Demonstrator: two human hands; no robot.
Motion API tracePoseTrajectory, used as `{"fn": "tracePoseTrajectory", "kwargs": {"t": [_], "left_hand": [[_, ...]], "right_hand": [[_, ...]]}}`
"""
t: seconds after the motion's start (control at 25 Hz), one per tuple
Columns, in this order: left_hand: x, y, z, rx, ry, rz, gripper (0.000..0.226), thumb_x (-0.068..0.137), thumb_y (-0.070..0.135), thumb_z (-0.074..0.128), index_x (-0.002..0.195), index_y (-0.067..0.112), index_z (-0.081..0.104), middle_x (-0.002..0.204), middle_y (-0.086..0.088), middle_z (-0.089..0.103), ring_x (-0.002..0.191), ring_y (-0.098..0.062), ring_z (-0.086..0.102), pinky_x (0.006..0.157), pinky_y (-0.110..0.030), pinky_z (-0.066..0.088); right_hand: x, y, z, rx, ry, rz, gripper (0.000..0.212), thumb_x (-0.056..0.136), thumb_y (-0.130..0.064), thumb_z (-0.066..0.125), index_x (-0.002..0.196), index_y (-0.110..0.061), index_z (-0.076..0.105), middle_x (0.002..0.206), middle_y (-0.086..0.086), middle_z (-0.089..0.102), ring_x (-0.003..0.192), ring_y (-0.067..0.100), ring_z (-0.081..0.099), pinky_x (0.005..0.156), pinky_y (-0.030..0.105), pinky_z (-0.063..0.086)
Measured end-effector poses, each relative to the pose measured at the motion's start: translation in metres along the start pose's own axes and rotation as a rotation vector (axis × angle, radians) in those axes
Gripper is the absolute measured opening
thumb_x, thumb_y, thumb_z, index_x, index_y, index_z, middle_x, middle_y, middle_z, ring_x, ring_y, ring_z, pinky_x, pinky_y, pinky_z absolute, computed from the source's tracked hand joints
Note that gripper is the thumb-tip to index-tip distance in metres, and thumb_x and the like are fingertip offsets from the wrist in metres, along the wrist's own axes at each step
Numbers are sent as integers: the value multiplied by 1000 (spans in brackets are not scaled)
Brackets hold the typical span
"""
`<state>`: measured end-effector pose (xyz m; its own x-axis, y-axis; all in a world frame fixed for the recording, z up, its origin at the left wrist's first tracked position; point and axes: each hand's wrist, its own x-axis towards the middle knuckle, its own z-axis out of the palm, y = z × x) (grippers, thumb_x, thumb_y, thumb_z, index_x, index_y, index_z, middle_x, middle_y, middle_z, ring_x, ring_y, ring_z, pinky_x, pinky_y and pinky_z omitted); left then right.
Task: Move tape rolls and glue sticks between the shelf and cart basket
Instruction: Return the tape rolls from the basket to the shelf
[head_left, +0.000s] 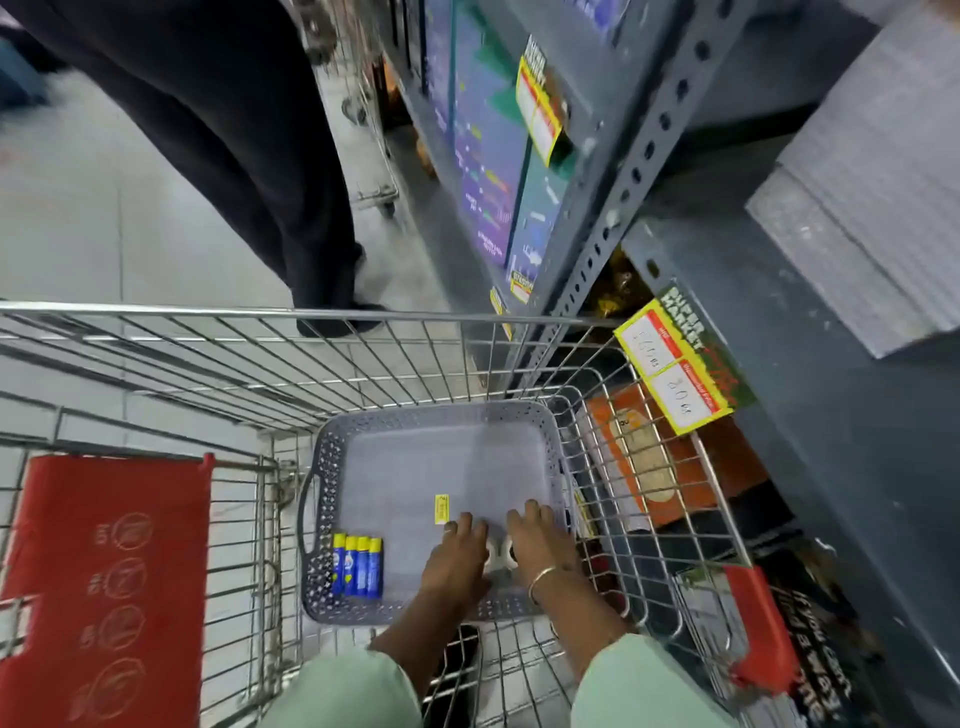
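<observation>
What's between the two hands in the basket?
In the head view, tape rolls sit in the gap between the left hand and right hand, on the floor of the grey basket. Both hands press against them.

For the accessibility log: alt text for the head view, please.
Both hands, left and right, rest over tape rolls inside a grey basket in a wire cart. Four blue glue sticks lie at its left; shelving stands right.
</observation>
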<state>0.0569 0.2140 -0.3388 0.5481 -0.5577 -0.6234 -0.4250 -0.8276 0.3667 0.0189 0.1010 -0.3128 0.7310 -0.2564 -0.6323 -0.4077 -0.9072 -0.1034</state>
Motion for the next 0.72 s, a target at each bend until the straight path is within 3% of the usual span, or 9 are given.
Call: {"fn": "tracePoseTrajectory", "kwargs": {"t": [0.4,0.56,0.72], "left_hand": [[26,0,39,33,74,-34,46,88,0,44,132,7,34,137,-14,34,126,-32,34,92,-39,48],[14,-5,24,-16,112,-96,48,80,-4,51,124,8,40,136,-10,35,126,-31,35,88,-38,48],[-12,0,-33,-3,209,-45,34,78,-1,56,109,8,46,126,-8,40,118,-29,41,81,-38,47]], "right_hand": [[19,7,43,-110,12,-118,37,89,-1,49,124,-7,43,130,16,44,122,32,43,94,41,48],[13,0,17,-107,26,-118,36,90,4,44,124,-6,43,131,15,44,123,32,42,89,44,51],[-17,-16,-54,-23,136,-162,45,90,5,46,133,-3,36,139,15,39,133,28,33,100,41,44]]}}
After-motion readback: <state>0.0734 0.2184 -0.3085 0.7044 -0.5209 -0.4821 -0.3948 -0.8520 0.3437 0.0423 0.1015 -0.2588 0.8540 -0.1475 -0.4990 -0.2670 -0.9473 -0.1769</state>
